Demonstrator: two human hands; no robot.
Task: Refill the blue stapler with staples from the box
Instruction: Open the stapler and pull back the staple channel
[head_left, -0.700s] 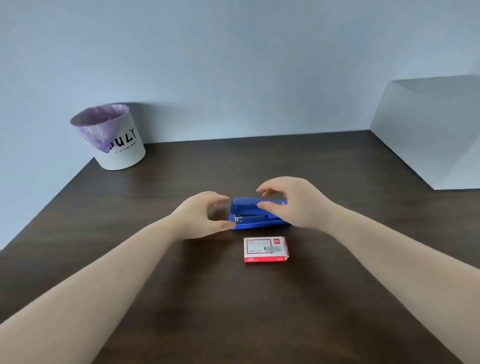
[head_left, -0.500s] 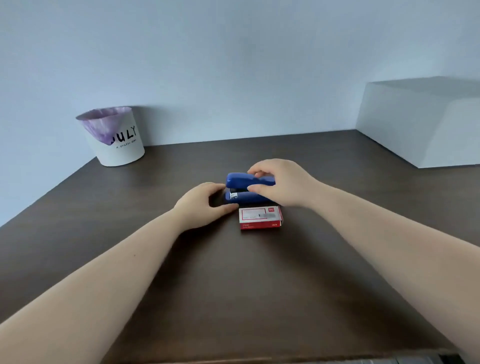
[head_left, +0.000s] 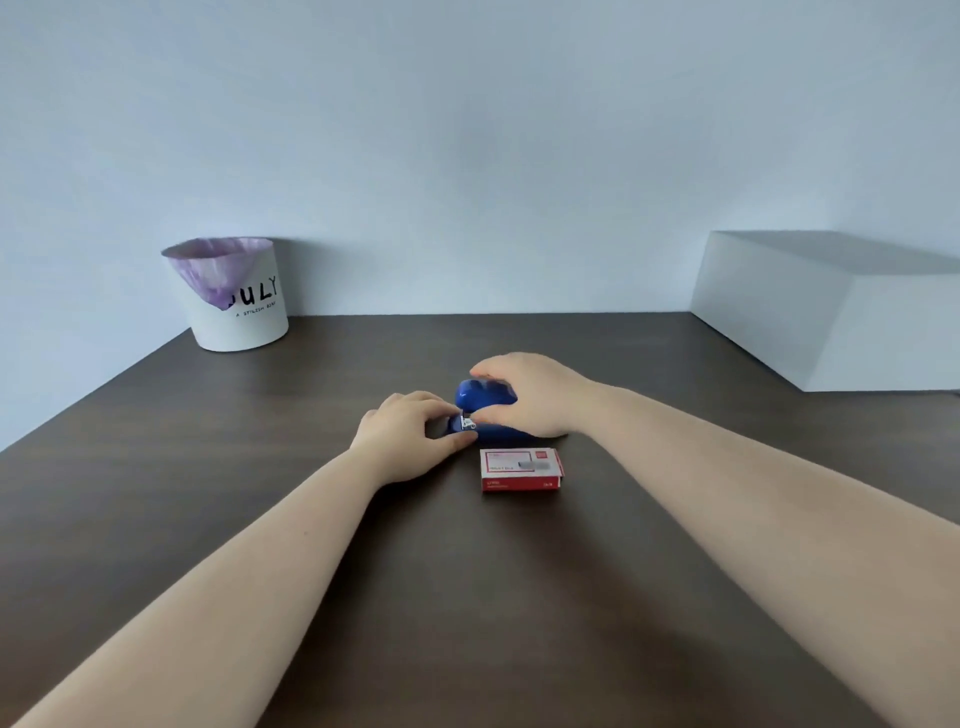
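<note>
The blue stapler lies in the middle of the dark wooden table, its top cover lifted and the metal front end showing. My right hand grips the raised cover from above. My left hand pinches the stapler's base at its left end. Just in front of the stapler lies the red and white staple box, closed and flat; neither hand touches it. My right hand hides the back half of the stapler.
A white bin with a purple liner stands at the table's back left by the wall. A large white box sits at the back right. The wall runs along the table's far edge.
My right hand has lifted the stapler's top cover further up from the base. My left hand has closed on the base's left end. The camera has tilted up.
</note>
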